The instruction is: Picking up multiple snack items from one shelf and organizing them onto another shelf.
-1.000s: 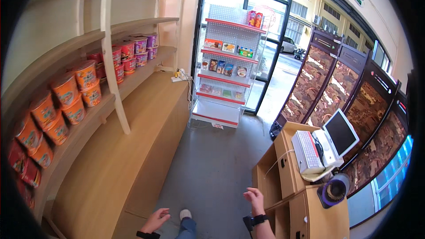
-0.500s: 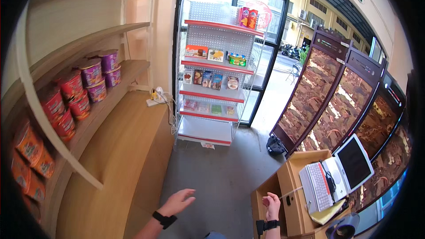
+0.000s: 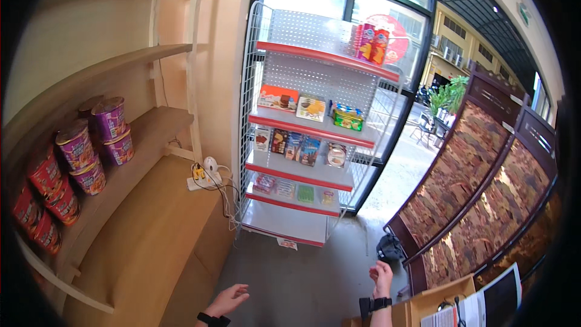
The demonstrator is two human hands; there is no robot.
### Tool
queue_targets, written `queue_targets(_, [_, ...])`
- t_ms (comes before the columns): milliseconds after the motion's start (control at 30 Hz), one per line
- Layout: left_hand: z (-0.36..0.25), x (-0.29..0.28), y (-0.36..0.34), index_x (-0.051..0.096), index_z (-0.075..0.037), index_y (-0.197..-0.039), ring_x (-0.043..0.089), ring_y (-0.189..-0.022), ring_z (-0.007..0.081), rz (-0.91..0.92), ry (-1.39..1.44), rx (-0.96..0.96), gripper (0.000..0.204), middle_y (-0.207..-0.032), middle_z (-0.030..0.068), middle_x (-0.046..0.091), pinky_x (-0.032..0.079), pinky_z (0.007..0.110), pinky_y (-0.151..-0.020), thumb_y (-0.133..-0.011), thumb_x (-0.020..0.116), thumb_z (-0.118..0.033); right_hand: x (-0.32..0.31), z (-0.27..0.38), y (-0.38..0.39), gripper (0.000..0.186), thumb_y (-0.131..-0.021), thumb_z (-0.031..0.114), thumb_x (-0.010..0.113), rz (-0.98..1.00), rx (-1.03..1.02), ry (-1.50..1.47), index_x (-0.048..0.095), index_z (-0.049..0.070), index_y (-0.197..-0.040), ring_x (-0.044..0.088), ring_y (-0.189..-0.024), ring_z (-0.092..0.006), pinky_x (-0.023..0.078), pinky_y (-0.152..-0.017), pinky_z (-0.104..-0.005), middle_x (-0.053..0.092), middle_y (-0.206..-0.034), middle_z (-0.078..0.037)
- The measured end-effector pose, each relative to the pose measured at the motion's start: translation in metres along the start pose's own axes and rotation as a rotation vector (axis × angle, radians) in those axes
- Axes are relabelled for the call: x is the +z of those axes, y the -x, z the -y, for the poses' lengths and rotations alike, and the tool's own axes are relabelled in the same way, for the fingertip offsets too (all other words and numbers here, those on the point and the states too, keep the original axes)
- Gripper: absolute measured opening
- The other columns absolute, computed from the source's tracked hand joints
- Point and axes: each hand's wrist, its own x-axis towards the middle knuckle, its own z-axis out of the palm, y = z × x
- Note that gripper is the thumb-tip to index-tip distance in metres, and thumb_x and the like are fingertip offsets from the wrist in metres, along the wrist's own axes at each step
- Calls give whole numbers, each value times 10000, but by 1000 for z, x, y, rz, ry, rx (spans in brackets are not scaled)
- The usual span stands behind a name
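Display rack (image 3: 284, 220) with a perforated back stands ahead on the grey floor (image 3: 290, 275), its long axis upright, red-edged shelves facing the person. Right of the wooden counter (image 3: 151, 218), the left hand (image 3: 229, 301) points forward and rightward, grip loosely spread. The right hand (image 3: 381, 275) points forward, fingers curled; whether its grip is pressed together I cannot tell.

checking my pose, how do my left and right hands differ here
The left hand sits lower in the picture than the right hand. The left hand slants up toward the right; the right hand points nearly straight up. Both look empty, with a black band at each wrist.
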Motion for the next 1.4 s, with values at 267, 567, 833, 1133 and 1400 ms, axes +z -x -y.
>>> queue_targets(267, [17,-55,-122,501,-11,-1259,572,-1066,216,-129,115,56,429,-1190,81,588,467,350,-916,-936,560,-286,227,22,-109,201,-905,131,544,433,-86,44,592,48,-1082,642,-814,-163,503,-731,-280,666,-855,-78])
queue_targets(567, [-32,-151,-318,534,-27,-1225,608,-994,168,-88,208,71,378,-1094,99,629,477,294,-859,-905,612,-213,336,68,-206,200,-901,124,536,323,-138,-1,600,55,-1077,630,-815,-143,492,-764,-286,660,-862,-66])
queue_targets(833, [-180,-182,-435,515,-15,-1252,572,-1081,196,41,-49,340,403,-1193,118,596,454,315,-902,-917,583,-230,420,197,-272,178,-907,91,572,546,-417,123,594,-5,-1055,616,-864,-141,480,-833,-271,649,-952,-71])
queue_targets(1133, [-178,-165,-471,521,-16,-1254,566,-1112,216,-52,8,252,403,-1214,128,584,437,314,-947,-919,576,-233,688,269,-429,526,-803,319,683,1178,-1322,1185,530,57,-1232,527,-1111,-324,427,-937,-388,552,-1222,-160])
queue_targets(1400, [-137,-153,-454,526,-4,-1214,574,-1036,180,-527,365,73,327,-1127,92,604,448,303,-913,-929,567,-158,839,242,-507,771,-610,494,751,1074,-1303,1553,543,36,-1195,521,-1126,-364,430,-949,-431,543,-1209,-217])
